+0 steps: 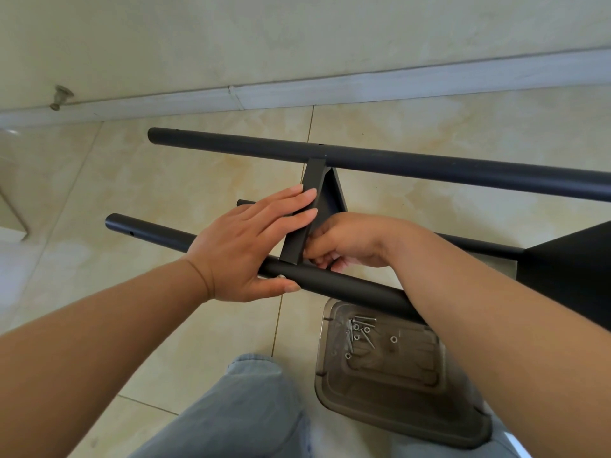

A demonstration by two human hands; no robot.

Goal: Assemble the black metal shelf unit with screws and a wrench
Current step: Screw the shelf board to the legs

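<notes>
The black metal shelf unit lies on its side on the tiled floor. A near tube (347, 287) and a far tube (413, 163) run left to right, joined by a triangular black shelf panel (327, 193). My left hand (251, 246) lies flat against the panel's left face, fingers straight, thumb on the near tube beside a small silver screw head (281, 277). My right hand (350, 242) reaches under the panel's inner corner with curled fingers; what they pinch is hidden. A second black shelf panel (572, 276) shows at the right edge.
A smoky translucent plastic tray (396, 404) sits on the floor under my right forearm, holding several silver screws (358, 332) and nuts. My knee in grey jeans (244, 408) is at the bottom. A white skirting (297, 94) and wall run behind. A door stopper (61, 97) sticks out at left.
</notes>
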